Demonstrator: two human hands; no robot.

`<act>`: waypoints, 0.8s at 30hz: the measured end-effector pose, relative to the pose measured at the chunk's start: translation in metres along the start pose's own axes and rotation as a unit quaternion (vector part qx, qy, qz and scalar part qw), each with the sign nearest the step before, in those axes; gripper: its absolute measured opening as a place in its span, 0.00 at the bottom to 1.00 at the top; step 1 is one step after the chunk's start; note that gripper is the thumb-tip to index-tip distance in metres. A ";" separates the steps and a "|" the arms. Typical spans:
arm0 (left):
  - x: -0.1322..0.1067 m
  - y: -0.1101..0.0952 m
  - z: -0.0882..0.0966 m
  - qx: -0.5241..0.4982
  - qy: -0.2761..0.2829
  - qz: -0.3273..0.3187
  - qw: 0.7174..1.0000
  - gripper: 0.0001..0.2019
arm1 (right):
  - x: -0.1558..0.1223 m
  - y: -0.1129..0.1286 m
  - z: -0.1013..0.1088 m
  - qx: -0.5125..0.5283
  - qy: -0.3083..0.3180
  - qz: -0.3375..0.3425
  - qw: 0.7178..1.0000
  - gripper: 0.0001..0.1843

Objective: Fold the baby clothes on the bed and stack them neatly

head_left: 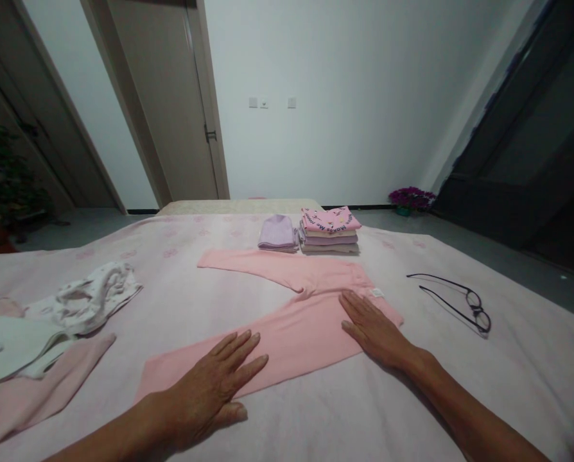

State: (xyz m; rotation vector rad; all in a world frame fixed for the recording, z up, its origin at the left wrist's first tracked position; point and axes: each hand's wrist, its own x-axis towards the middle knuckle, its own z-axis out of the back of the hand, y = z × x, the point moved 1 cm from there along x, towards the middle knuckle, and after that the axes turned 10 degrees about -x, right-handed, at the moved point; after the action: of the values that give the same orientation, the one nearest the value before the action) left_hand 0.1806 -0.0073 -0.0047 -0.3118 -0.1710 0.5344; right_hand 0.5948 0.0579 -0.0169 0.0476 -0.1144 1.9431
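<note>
Pink, soft-looking fabric lies spread out in the middle of the bed: a pair of plain pale-pink trousers (311, 321), waistband to the right and both legs reaching left, parted in a V. A small white label (377, 292) shows at the waistband.

The left hand (219, 385) rests palm down over the nearer leg, its fingers extended and slightly spread, its thumb out past the cloth's near edge; it grips nothing. The right hand (373, 327) lies palm down on the upper part close to the waistband, fingers long and near one another, thumb held away, likewise with nothing grasped.

Beneath everything is a white bedcover with faint pink flowers (325, 423). Just beyond the far leg sit a folded lilac ribbed garment (278, 232) and, beside it, a neat stack of folded clothes (330, 240) topped by a bright-pink printed piece with dark lettering (330, 220). To the right, black thin-framed eyeglasses (476, 310) lie with their arms unfolded. At the left are loose clothes: a crumpled white printed garment (99, 295), a pale mint-green one (17, 350) and a dusty-pink one (60, 378) partly under the mint.
</note>
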 end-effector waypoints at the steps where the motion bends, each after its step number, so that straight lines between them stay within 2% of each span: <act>1: -0.005 -0.001 0.001 0.002 -0.005 0.000 1.000 0.40 | 0.001 -0.009 0.000 -0.013 -0.010 -0.015 1.000 0.35; 4: -0.012 0.000 0.003 0.002 -0.038 0.006 0.999 0.37 | 0.008 -0.019 0.006 -0.038 -0.050 -0.052 0.997 0.29; 6: -0.008 0.003 0.005 -0.002 -0.060 0.003 0.998 0.33 | 0.018 -0.013 0.011 -0.041 -0.079 -0.054 0.995 0.27; 8: 0.001 0.005 0.007 -0.002 -0.053 -0.003 0.999 0.31 | 0.030 -0.001 0.012 -0.040 -0.098 -0.024 0.994 0.26; 12: 0.014 0.006 0.011 0.018 -0.004 0.000 1.000 0.39 | 0.052 0.009 0.001 -0.040 -0.062 0.045 0.996 0.31; 17: -0.003 0.007 0.018 0.045 0.008 0.018 0.999 0.40 | 0.063 -0.024 -0.015 -0.053 -0.019 -0.007 0.998 0.33; 20: -0.022 0.020 0.016 0.056 -0.011 0.046 0.997 0.38 | 0.064 -0.044 -0.018 -0.078 -0.023 -0.043 0.996 0.33; 22: -0.034 0.038 0.011 0.062 -0.047 0.084 0.993 0.36 | 0.064 -0.050 -0.016 -0.085 -0.029 -0.061 0.994 0.32; 24: -0.042 0.063 0.009 0.058 -0.105 0.132 0.984 0.31 | 0.066 -0.052 -0.012 -0.075 -0.037 -0.070 0.994 0.30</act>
State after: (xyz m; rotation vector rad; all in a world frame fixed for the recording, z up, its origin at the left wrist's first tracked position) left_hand 0.1135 0.0243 -0.0201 -0.1640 -0.3044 0.8373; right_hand 0.6197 0.1391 -0.0196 0.0281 -0.2988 1.7887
